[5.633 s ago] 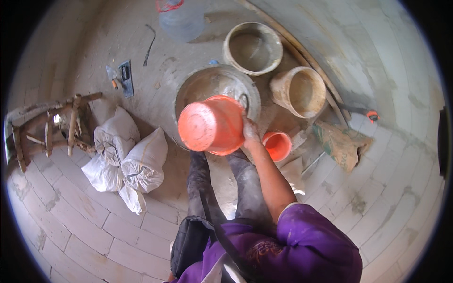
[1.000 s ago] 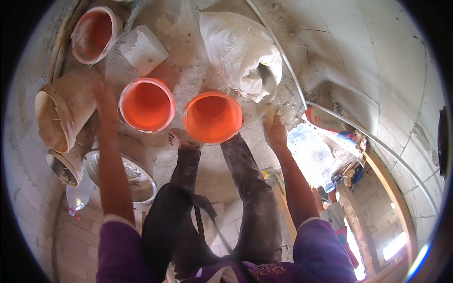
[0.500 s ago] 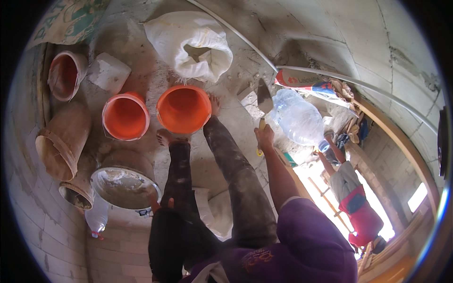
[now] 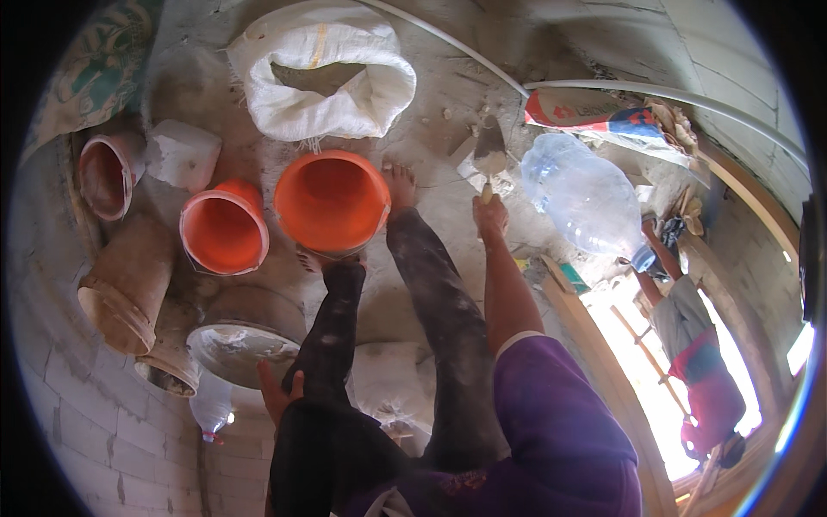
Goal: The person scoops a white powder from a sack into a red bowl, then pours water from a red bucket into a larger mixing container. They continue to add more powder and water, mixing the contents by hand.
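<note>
My right hand (image 4: pixel 492 217) is closed round the handle of a trowel (image 4: pixel 491 146). Its blade points away from me, next to a pale broken block (image 4: pixel 466 162) on the floor, and looks dusty. My left hand (image 4: pixel 277 389) is by my left knee with thumb and fingers apart, holding nothing, close to the rim of a wide grey basin (image 4: pixel 245 332). Between my bare feet and a white woven sack (image 4: pixel 289 121) with its mouth rolled open stands a large orange bucket (image 4: pixel 293 215). A smaller orange bucket (image 4: pixel 207 246) is to its left.
Dirty buckets (image 4: pixel 121 302) lie tipped at the left, beside a whitish block (image 4: pixel 183 155). On the right are a large clear plastic bottle (image 4: pixel 581 185), a printed bag (image 4: pixel 594 121) and a white pipe (image 4: pixel 655 89). Another person (image 4: pixel 702 362) is beyond, near a bright opening.
My right hand has carried the trowel farther from me, and its blade has swung to point straight away. More of my left hand shows by the knee. The whole view has shifted slightly.
</note>
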Motion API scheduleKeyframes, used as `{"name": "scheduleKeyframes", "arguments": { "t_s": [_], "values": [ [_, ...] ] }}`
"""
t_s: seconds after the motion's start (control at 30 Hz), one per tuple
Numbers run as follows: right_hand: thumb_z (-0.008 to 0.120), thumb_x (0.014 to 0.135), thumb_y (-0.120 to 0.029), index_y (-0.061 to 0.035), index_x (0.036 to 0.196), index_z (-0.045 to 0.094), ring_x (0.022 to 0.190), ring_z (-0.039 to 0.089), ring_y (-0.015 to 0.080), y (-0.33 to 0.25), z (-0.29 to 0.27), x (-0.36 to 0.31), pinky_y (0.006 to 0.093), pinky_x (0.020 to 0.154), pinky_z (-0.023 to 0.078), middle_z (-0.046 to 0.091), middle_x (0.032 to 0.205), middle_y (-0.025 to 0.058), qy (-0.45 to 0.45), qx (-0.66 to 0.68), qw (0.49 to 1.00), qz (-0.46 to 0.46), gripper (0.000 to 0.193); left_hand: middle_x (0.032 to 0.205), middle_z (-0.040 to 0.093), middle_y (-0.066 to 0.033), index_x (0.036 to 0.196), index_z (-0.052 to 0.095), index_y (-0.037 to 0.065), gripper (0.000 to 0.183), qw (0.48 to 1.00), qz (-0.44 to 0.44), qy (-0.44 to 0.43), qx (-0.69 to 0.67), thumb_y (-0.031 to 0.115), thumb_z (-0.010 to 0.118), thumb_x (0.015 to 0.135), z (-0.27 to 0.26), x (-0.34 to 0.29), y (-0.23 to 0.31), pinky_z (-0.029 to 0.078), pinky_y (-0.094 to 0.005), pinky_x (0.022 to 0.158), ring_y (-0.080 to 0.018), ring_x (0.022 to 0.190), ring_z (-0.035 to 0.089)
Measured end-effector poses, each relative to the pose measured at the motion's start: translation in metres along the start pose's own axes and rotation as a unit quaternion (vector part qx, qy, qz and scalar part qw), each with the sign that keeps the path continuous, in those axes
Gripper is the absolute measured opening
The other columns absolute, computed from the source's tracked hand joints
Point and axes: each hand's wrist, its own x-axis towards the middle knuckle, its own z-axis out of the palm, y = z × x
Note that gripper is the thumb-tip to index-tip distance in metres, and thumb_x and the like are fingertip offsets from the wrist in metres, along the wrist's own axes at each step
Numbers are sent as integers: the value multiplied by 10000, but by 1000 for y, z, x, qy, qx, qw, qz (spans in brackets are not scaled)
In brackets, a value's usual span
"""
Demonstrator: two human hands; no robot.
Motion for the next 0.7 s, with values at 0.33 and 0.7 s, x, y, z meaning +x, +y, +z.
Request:
{"name": "scheduleKeyframes", "arguments": {
  "t_s": [0.33, 0.7],
  "values": [
    [696, 752, -485, -35, 1334, 431, 1238, 446, 329, -150, -32, 14, 466, 1032, 320, 459, 1342, 196, -39, 232, 967, -94, 782, 1434, 333, -221, 1391, 338, 14, 839, 1000, -18, 22, -10, 327, 756, 735, 16, -12, -4, 238, -413, 1111, -357, 1342, 304],
    [733, 742, -283, 11, 1261, 508, 1054, 562, 293, -292, -61, 60, 396, 922, 455, 591, 1158, 163, -63, 178, 867, -461, 637, 1398, 374, -244, 1352, 390, 3, 842, 997, -43, 54, -37, 441, 734, 720, 44, -33, 4, 298, -445, 1068, -386, 1302, 353]
  ]
}}
